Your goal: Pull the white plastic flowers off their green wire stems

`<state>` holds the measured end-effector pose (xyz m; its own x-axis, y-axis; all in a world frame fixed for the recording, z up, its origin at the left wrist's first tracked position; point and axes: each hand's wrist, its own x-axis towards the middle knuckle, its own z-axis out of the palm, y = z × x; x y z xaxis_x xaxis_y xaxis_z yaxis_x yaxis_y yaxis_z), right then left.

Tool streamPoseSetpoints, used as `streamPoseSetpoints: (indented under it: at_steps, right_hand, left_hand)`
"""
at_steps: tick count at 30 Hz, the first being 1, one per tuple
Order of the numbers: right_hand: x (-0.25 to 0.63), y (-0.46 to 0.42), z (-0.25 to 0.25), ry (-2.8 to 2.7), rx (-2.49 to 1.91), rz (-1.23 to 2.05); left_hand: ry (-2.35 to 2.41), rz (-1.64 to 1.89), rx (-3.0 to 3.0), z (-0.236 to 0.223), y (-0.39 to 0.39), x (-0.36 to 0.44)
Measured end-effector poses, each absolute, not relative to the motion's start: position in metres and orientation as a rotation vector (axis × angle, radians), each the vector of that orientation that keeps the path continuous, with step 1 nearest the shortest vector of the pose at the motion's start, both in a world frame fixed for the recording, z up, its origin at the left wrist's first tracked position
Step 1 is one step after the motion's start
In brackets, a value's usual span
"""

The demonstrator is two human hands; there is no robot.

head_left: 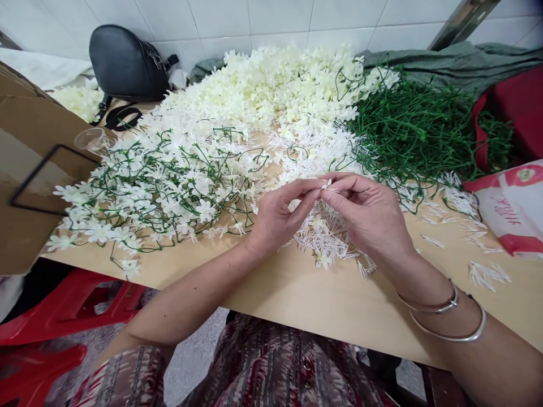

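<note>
Head view: at the left of the frame, stemmed flowers (206,210) spread over the table (292,288), their wiry green stalks running every way, with no common axis. They look very light; a stalk should give a firmer hold than the petals, which would probably crease.

Near the middle, the left hand (275,217) has thumb and forefinger pinched together on a small white piece (326,185), just right of the frame's centre and held above the table. It looks nearly weightless, thin and easily bent, so a light fingertip grip at its edge or base would suit it. One tip points toward the top of the frame, and thin parts seem to run rightward; fingers hide too much to settle its long axis.

Meeting it from the right, the right hand (373,217) pinches the same piece between thumb and forefinger, other fingers curled. Beneath and beside this hand lie white sprigs (324,240), slender and likely slippery. At upper right, green stems (413,127) form a springy-looking tangle, best taken singly.
</note>
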<state>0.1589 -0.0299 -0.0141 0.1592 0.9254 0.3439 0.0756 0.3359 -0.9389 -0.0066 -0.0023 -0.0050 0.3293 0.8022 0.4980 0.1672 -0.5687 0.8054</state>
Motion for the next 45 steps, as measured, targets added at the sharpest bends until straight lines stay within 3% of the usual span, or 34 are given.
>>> streamPoseSetpoints:
  at_steps: [15, 26, 45]
  right_hand:
    - [0.164, -0.024, -0.015, -1.246, -1.043, 0.831]
    - [0.165, -0.030, -0.003, -1.401, -1.024, 0.448]
    - [0.159, -0.030, -0.003, -1.305, -1.074, 0.469]
  left_hand:
    - [0.809, 1.317, 2.022, -0.008, -0.003, -0.004]
    - [0.759, 1.368, 2.076, -0.008, -0.004, -0.006]
    - [0.715, 1.158, 1.235, -0.006, 0.000, -0.001]
